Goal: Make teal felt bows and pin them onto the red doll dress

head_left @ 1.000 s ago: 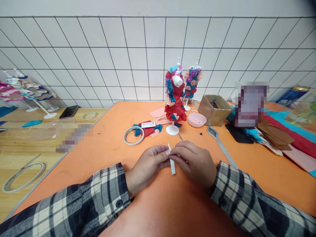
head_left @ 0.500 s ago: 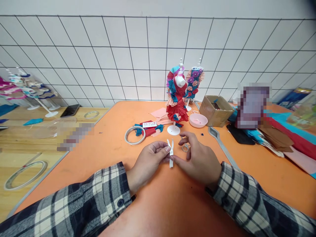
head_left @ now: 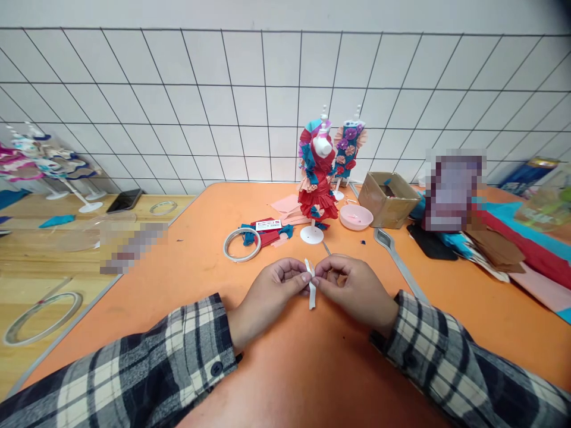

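A small white strip (head_left: pixel 312 297), of paper or tape, hangs between my two hands above the orange table mat (head_left: pixel 267 380). My left hand (head_left: pixel 279 288) pinches the strip near its middle between thumb and fingers. From the other side my right hand (head_left: pixel 357 288) has thumb and forefinger closed on the strip at the same spot. The strip's lower end points down toward me and its upper end sticks out above the thumbs. Behind my right hand, the scissors are mostly hidden; a thin bit of blade (head_left: pixel 327 248) shows.
Beyond my hands stand a mini mannequin in a red ruffled dress (head_left: pixel 317 196) and another in blue (head_left: pixel 348 151). Nearby lie a tape roll (head_left: pixel 242 245), crepe paper scraps (head_left: pixel 267 238), a pink bowl (head_left: pixel 355 218) and a cardboard box (head_left: pixel 386 205). Coloured paper sheets (head_left: pixel 530 238) lie right.
My right hand has lowered and its raised fingers have curled in, with thumb and forefinger now meeting at the strip's middle. The scissors' handles are now covered by that hand.
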Motion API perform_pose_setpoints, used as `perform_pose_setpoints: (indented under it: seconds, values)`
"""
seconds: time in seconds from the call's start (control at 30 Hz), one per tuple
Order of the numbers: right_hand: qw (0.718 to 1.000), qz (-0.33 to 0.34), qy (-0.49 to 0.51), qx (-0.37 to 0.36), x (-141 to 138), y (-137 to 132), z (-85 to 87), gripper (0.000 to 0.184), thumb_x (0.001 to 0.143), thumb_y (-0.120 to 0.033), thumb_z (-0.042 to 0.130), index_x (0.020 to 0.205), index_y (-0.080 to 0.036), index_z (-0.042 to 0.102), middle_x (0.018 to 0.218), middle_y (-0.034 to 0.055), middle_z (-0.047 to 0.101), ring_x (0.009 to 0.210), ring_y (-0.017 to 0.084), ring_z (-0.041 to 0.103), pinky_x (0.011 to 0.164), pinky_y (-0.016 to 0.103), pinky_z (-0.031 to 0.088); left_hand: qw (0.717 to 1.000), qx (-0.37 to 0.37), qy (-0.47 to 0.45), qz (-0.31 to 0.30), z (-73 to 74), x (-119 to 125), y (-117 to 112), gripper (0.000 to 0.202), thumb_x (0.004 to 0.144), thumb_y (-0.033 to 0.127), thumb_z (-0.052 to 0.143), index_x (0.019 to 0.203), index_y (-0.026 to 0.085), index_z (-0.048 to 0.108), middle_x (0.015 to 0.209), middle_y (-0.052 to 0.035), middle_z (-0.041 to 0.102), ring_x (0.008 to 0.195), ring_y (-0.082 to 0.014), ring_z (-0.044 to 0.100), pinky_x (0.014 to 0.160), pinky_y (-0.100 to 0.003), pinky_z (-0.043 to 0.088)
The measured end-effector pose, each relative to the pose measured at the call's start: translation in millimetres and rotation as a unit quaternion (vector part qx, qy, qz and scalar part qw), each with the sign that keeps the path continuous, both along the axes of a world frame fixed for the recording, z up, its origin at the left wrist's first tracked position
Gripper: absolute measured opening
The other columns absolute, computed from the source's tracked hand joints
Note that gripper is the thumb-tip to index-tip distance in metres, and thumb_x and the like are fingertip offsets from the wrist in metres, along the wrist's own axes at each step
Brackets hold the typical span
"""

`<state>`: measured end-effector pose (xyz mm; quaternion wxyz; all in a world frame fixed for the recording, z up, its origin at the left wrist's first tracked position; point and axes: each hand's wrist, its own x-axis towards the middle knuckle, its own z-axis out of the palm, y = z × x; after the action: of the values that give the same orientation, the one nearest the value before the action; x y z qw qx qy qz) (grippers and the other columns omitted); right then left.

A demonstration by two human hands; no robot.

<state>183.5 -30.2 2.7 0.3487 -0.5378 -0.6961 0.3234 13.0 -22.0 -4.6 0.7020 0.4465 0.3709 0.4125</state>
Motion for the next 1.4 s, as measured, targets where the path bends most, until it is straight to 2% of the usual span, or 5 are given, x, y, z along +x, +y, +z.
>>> perform_pose_setpoints:
  seconds: [0.3,0.57,0.83,1.07,1.4]
  values:
    - [0.938,0.048,-0.206,0.275,0,-12,1.6,0.014,0.091,-0.024,0.049,0.094,-0.024,0.063,0.091,0.0009,0.067,0.081,0.015,0.061,0.066,0.025,0.040,0.992,-0.086,-0.093,-0.001,0.5,4,-4,0.010,0.079,0.019,0.069,0.083,0.013,0.062,0.074,-0.0024,0.064,0.068,-0.0115,0.059,0.065,-0.023,0.047]
    - [0.964,-0.043,-0.175,0.195,2,-7,0.3,0.026,0.080,-0.026,0.061,0.105,-0.023,0.052,0.082,-0.0024,0.066,0.057,0.012,0.056,0.052,0.025,0.037,0.991,-0.058,-0.121,-0.006,4.6,0,-1,0.020,0.074,0.014,0.072,0.092,0.013,0.063,0.085,-0.0047,0.066,0.079,-0.0143,0.061,0.077,-0.026,0.047]
    - [0.980,0.025,-0.054,0.191,5,-4,-0.5,0.053,0.063,0.002,0.044,0.109,-0.022,0.053,0.107,0.0041,0.060,0.088,0.015,0.059,0.072,0.025,0.051,0.997,0.029,-0.064,0.023,2.3,-5,3,0.023,0.076,0.016,0.064,0.098,0.018,0.062,0.089,-0.0017,0.062,0.084,-0.0139,0.056,0.075,-0.024,0.042]
    - [0.991,-0.002,0.080,0.103,-6,-6,0.3,0.016,0.075,-0.016,0.058,0.090,-0.020,0.055,0.089,0.0026,0.060,0.082,0.016,0.060,0.065,0.025,0.055,0.996,0.073,0.043,-0.008,-1.4,-5,5,0.036,0.075,0.028,0.074,0.102,0.018,0.053,0.080,-0.0019,0.068,0.082,-0.0169,0.062,0.081,-0.031,0.043]
    - [0.970,0.021,0.242,-0.032,-9,-1,-4.5,0.021,0.075,-0.024,0.061,0.090,-0.021,0.048,0.078,-0.0014,0.057,0.071,0.013,0.058,0.062,0.025,0.049,0.992,0.108,0.063,-0.019,1.0,-5,4,0.040,0.076,0.026,0.071,0.108,0.021,0.048,0.072,0.0012,0.067,0.074,-0.0139,0.062,0.076,-0.027,0.045]
